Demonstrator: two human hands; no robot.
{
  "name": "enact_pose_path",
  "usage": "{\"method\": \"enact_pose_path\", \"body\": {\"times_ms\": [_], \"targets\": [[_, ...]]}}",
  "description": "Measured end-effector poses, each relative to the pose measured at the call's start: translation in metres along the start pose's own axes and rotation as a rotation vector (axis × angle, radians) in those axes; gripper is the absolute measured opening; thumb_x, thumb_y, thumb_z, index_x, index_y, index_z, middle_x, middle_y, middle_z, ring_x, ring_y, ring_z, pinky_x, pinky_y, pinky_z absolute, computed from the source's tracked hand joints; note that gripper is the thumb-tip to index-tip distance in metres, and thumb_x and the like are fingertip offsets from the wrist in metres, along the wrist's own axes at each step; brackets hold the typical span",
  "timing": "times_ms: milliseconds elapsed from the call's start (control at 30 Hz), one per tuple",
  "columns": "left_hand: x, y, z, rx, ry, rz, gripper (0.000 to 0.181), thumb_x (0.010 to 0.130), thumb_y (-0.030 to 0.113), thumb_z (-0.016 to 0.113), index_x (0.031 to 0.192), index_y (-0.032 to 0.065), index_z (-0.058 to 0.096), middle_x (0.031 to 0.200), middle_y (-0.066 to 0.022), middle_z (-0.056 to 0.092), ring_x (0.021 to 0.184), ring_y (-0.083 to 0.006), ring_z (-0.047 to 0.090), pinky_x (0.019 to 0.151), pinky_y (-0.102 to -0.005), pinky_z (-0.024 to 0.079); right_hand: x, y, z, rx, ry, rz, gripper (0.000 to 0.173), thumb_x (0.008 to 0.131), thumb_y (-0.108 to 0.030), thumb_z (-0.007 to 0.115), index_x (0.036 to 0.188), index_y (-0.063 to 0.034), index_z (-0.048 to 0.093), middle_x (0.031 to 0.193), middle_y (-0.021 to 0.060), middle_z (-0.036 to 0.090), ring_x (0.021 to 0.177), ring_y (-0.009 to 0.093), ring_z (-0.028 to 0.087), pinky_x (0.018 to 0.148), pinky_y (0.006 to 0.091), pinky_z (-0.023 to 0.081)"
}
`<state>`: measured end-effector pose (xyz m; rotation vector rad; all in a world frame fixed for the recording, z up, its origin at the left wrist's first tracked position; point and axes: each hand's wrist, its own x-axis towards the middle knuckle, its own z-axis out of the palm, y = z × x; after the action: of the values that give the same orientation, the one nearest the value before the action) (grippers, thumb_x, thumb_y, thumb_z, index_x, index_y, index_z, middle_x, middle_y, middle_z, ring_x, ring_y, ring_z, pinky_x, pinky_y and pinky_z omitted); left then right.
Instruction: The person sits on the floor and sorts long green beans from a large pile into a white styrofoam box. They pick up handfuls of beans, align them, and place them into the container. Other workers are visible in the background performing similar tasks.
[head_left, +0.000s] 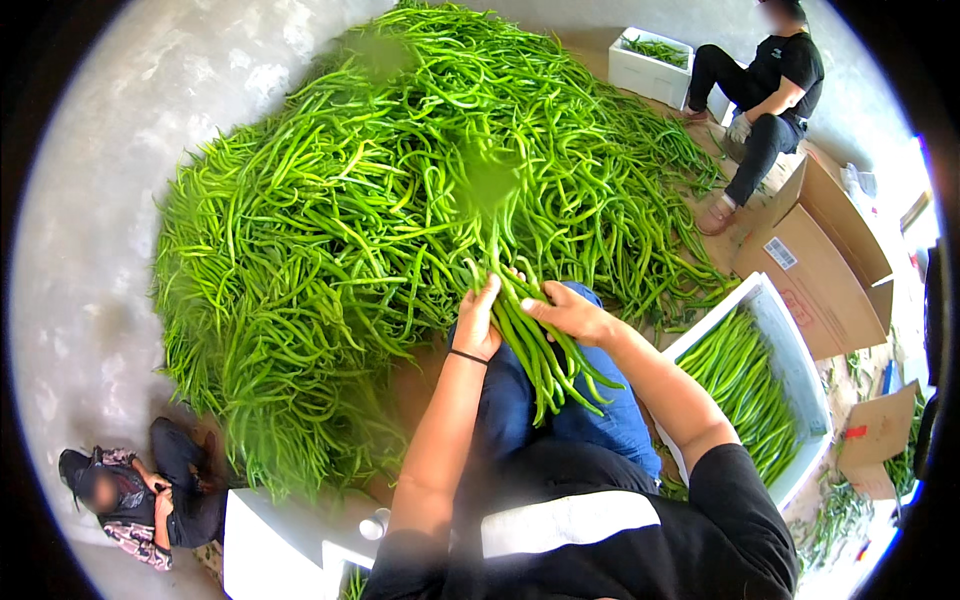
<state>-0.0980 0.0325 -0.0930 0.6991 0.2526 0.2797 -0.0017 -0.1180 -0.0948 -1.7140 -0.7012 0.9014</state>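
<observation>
A bunch of long green chili peppers (531, 349) lies across both my hands, above my knees, with the tips pointing down towards my lap. My left hand (478, 319) is closed around the bunch near its stem end. From the other side my right hand (574, 311) grips the same peppers, thumb on top. Just beyond my hands rises a large heap of loose green chili peppers (420, 187). By my right arm stands a white foam box (814, 450) in which peppers (739, 382) lie in neat parallel rows.
An open cardboard box (817, 277) stands right of the heap. A seated person (787, 82) is beside another foam box (649, 75) at the upper right. Another person (135, 502) sits at lower left, near a white foam box (274, 547). A smaller carton (877, 435) lies far right.
</observation>
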Motion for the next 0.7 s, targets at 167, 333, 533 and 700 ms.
{"method": "enact_pose_path", "body": {"times_ms": [167, 333, 533, 700], "targets": [[0.0, -0.005, -0.023, 0.023, 0.081, -0.099, 0.029, 0.09, 0.002, 0.053, 0.118, -0.001, 0.049, 0.107, -0.015, 0.062, 0.092, -0.0252, 0.063, 0.078, -0.0375, 0.054, -0.005, -0.013, 0.001, 0.159, -0.019, -0.04, 0.034, 0.079, -0.014, 0.071, 0.107, -0.0031, 0.055, 0.082, 0.0031, 0.061, 0.062, 0.007, 0.054, 0.049, 0.0204, 0.042], [-0.006, -0.007, -0.002, 0.229, 0.254, -0.046, 0.026, 0.083, 0.001, 0.066, 0.107, 0.0017, 0.056, 0.09, -0.0082, 0.063, 0.082, -0.0206, 0.063, 0.074, -0.0335, 0.053, 0.006, -0.015, -0.002, 0.312, 0.059, 0.036, 0.037, 0.075, -0.01, 0.073, 0.109, -0.0049, 0.058, 0.084, 0.0015, 0.063, 0.066, 0.007, 0.057, 0.05, 0.0198, 0.042], [0.0, 0.004, -0.001, 0.138, 0.086, -0.182, 0.029, 0.084, 0.012, 0.067, 0.111, 0.0048, 0.056, 0.101, -0.0082, 0.062, 0.09, -0.0224, 0.061, 0.08, -0.0378, 0.051, 0.025, -0.001, -0.005, -0.042, -0.026, -0.093, 0.056, 0.066, -0.032, 0.079, 0.104, 0.0045, 0.058, 0.091, 0.0182, 0.065, 0.081, 0.025, 0.063, 0.075, 0.0358, 0.051], [-0.002, 0.014, -0.002, 0.176, 0.052, -0.252, 0.035, 0.083, 0.015, 0.069, 0.114, 0.0042, 0.055, 0.107, -0.0094, 0.061, 0.096, -0.0243, 0.06, 0.082, -0.0403, 0.051, 0.033, -0.01, 0.0, -0.393, -0.1, -0.155, 0.043, 0.078, -0.017, 0.071, 0.112, 0.0007, 0.052, 0.091, 0.0089, 0.062, 0.074, 0.013, 0.058, 0.065, 0.0271, 0.049]]}}
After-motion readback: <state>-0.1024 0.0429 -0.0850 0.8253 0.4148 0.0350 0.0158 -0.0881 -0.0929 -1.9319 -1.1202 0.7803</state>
